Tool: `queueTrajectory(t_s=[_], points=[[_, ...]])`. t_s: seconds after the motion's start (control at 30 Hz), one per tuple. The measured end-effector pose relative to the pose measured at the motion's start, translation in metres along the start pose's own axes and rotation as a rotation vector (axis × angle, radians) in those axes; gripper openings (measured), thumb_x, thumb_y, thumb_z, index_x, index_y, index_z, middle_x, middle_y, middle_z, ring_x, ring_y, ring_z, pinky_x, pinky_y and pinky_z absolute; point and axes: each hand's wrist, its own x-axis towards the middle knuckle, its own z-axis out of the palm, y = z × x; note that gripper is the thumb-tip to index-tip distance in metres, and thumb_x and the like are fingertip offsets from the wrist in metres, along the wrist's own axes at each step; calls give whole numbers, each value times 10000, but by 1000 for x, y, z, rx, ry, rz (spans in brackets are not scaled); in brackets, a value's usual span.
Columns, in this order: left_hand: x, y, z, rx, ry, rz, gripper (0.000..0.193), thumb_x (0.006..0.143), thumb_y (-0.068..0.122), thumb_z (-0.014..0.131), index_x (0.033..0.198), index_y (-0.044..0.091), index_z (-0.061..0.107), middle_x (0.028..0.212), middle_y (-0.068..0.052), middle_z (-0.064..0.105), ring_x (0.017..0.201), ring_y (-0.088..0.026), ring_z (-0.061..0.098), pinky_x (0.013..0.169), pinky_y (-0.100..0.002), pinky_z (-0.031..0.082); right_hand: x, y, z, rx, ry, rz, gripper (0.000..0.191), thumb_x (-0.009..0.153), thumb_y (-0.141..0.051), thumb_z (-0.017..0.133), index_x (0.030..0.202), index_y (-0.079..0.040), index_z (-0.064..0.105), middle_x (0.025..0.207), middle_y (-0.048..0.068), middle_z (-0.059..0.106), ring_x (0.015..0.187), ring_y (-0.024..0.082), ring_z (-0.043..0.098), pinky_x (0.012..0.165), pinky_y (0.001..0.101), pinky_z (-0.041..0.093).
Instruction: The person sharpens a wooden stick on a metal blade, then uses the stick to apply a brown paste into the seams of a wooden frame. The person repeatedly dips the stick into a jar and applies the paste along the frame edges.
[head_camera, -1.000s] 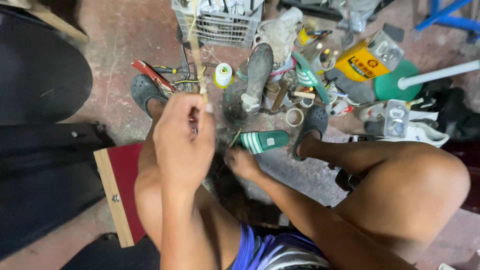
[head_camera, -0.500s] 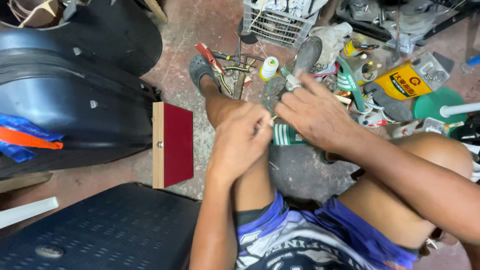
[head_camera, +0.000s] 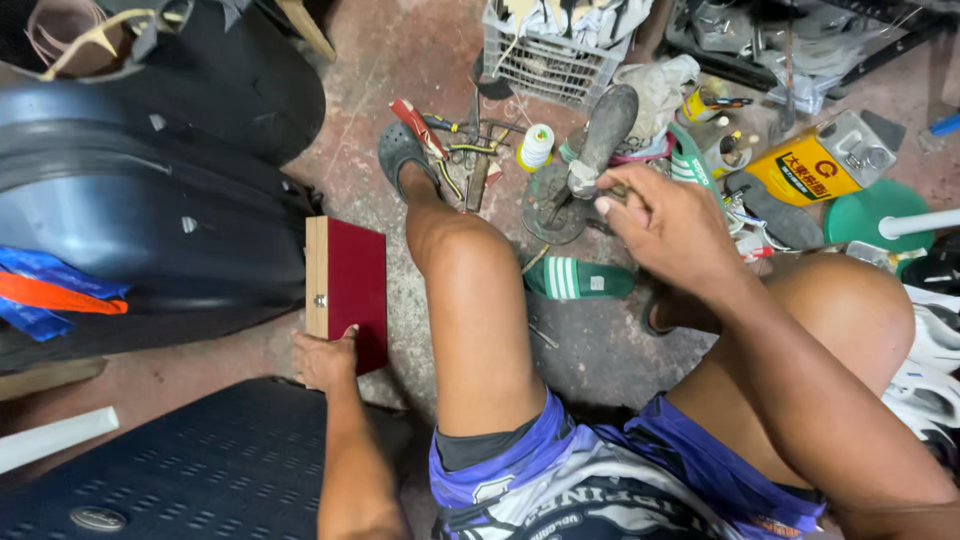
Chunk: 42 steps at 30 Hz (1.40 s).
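Head view: the left hand (head_camera: 325, 362) is now down on the floor (head_camera: 400, 70), fingers pressed together flat at the near edge of a red board (head_camera: 357, 295) with a pale wooden side. Half a second ago both hands were together over the knee, so the left one has let go and come away from the work. The right hand (head_camera: 672, 228) has stretched forward past the knee and now pinches a small, thin thing between thumb and fingertips; what it is cannot be told. That hand is just beside the upturned shoe sole (head_camera: 605, 135) on its round metal stand (head_camera: 552, 200), so the work has shifted from the lap out to the stand.

The floor is stained reddish concrete, crowded along the far edge. A green striped sandal (head_camera: 580, 279) lies between the legs. Red-handled pliers (head_camera: 418, 127) and a white thread spool (head_camera: 537, 146) lie near the left foot. Behind them sits a wire basket (head_camera: 545, 62). A yellow can (head_camera: 812, 167) and a green lid (head_camera: 868, 208) lie toward the right edge. A large dark suitcase (head_camera: 140, 230) fills the left side.
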Motion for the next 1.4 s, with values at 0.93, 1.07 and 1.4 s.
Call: queueTrajectory(t_s=[0.93,1.07,1.4], points=[[-129,83,-241,-348,347,900,632,676,170,863,1259,52,650,1237,-120,690,1163,-320,642,941,-436,454,-54,-35,-120,418,110,-57,371,1005,-229,665,1315,-26,639,760,-112,405,685,-4,357,603,188,307],[-163,82,-289,-360,252,1027,591,664,158,834,1215,51,649,1223,-120,700,1229,-301,652,990,-433,456,-86,-49,-148,507,136,-106,512,1039,-270,600,1479,-18,529,816,-101,409,716,-4,357,644,173,304],[-173,88,-285,-308,-71,1497,774,522,365,839,1204,46,660,1134,-126,726,1220,-299,655,1058,-455,470,-177,-57,-162,229,451,172,264,1116,-178,460,1280,3,559,898,52,555,763,90,515,717,242,436]])
